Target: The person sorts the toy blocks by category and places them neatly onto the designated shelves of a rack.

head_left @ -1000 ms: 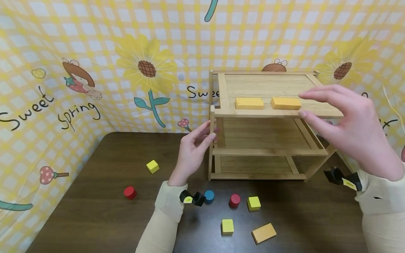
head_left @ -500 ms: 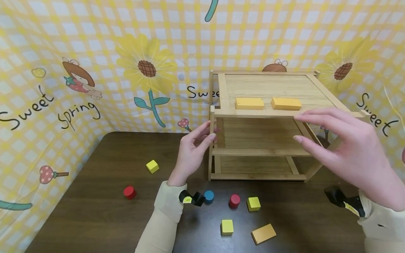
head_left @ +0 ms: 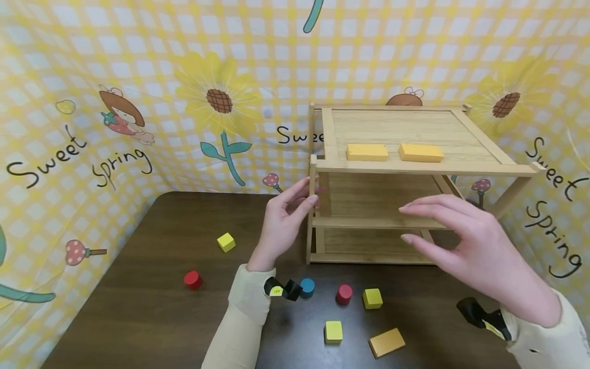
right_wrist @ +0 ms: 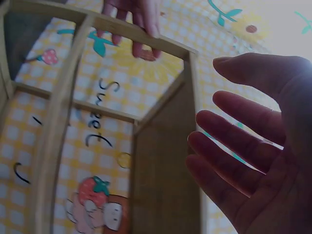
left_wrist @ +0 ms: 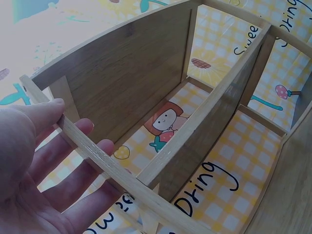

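Above our wide, unladen right hand [head_left: 479,251], two yellow blocks [head_left: 367,152] could slide off the rack [head_left: 405,128] if our left hand [head_left: 282,225] (gripping its post [head_left: 313,179]) tugs.

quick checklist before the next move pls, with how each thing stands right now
1. Left hand steadying the shelf: ok, thumb and fingers hold its front left post.
2. Right hand free: ok, it holds nothing.
3. Left oblong block and right oblong block lying apart on the top board: ok, a gap shows between them.
4. Right hand at the orange block on the table: not ok, it is in front of the shelf, not touching that block.
5. Shelf's front right foot on the table: cannot tell, the right hand hides it.
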Motion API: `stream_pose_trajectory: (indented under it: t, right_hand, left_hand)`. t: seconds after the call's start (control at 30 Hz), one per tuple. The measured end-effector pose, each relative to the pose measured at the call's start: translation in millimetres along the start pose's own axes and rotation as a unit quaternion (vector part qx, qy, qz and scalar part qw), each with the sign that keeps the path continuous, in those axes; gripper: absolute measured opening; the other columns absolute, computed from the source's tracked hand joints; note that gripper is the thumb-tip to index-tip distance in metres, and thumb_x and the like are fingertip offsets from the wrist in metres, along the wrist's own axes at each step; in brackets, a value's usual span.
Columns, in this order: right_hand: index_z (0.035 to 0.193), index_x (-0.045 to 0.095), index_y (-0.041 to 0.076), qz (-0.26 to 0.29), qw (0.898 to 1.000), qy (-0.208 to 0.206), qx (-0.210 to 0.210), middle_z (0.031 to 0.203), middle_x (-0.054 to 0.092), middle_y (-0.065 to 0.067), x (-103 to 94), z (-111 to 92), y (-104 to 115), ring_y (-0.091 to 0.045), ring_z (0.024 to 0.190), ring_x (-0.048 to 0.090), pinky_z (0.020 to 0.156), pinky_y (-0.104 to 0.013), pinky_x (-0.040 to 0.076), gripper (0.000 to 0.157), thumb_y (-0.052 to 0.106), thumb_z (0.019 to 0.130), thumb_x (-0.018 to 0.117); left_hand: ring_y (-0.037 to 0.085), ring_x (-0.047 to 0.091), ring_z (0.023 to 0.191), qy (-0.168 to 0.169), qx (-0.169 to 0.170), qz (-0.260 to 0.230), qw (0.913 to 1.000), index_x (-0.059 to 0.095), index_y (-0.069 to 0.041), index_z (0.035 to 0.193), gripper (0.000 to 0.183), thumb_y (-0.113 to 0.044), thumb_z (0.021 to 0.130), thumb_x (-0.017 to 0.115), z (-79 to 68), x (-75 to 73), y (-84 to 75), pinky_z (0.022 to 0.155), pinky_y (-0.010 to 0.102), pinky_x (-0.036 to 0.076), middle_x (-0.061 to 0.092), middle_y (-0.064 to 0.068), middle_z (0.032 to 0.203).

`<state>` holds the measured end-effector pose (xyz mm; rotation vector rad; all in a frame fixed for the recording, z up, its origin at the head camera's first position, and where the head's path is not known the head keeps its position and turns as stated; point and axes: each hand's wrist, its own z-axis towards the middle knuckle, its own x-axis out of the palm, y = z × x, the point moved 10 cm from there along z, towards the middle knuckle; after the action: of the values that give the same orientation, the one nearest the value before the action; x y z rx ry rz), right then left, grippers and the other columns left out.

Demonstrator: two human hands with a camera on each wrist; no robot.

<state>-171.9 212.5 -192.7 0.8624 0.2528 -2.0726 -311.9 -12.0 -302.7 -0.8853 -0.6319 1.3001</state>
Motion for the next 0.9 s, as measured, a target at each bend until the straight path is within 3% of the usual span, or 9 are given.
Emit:
stream_pose_trajectory:
  t: [0.13,0.37,0.47,0.6,0.77,0.9]
  right_hand:
    - [0.112,0.076,0.008,0.018,1.000,0.006,-0.005,0.110,0.072,-0.004,12.3,-9.2,-3.1,-0.017,0.101,0.066,0.095,-0.013,0.042,0.044,0.048,0.100,0.062]
    - [0.118,0.074,0.014,0.048,0.997,0.055,0.017,0.114,0.069,0.004,34.6,-24.8,-11.9,-0.015,0.102,0.065,0.092,-0.013,0.045,0.036,0.044,0.099,0.066]
    - [0.120,0.073,0.017,0.057,0.994,0.087,0.045,0.116,0.068,0.007,44.7,-32.6,-18.5,-0.013,0.105,0.065,0.093,-0.014,0.045,0.031,0.031,0.092,0.078]
    - [0.119,0.072,0.022,0.053,0.988,0.123,0.081,0.118,0.067,0.013,56.9,-43.6,-26.3,-0.008,0.108,0.064,0.094,-0.014,0.045,0.042,0.017,0.080,0.088]
    - [0.117,0.073,0.024,0.061,0.978,0.164,0.117,0.115,0.067,0.016,73.7,-58.5,-34.7,-0.007,0.105,0.065,0.092,-0.014,0.046,0.042,0.020,0.079,0.090]
    - [0.117,0.073,0.026,0.066,0.968,0.198,0.138,0.114,0.067,0.019,86.7,-70.7,-40.1,-0.006,0.105,0.064,0.090,-0.023,0.050,0.040,0.026,0.081,0.089]
  left_hand:
    - [0.025,0.071,0.099,0.000,0.000,0.003,1.0000,0.056,-0.001,0.144,0.045,-0.012,0.102,0.065,0.5,0.5,-0.5,0.092,0.037,0.054,0.072,0.011,0.120]
    - [0.030,0.071,0.101,0.001,0.003,-0.001,1.0000,0.057,-0.001,0.143,0.044,-0.012,0.101,0.066,0.6,0.2,-0.3,0.092,0.038,0.055,0.072,0.012,0.120]
    - [0.027,0.071,0.101,0.000,0.002,-0.005,1.0000,0.057,0.000,0.143,0.044,-0.011,0.101,0.066,0.4,-0.2,0.5,0.091,0.038,0.055,0.071,0.013,0.120]
    - [0.025,0.071,0.102,0.000,0.000,-0.007,1.0000,0.058,0.000,0.142,0.043,-0.010,0.101,0.066,0.3,-0.1,1.6,0.091,0.037,0.055,0.072,0.013,0.120]
    - [0.030,0.070,0.103,-0.002,0.004,-0.004,1.0000,0.058,0.000,0.142,0.043,-0.010,0.100,0.067,0.4,-0.5,0.9,0.090,0.038,0.055,0.072,0.013,0.120]
    - [0.031,0.071,0.102,0.000,0.003,-0.002,1.0000,0.057,0.000,0.142,0.044,-0.011,0.101,0.067,0.5,0.0,-0.1,0.091,0.037,0.055,0.071,0.016,0.119]
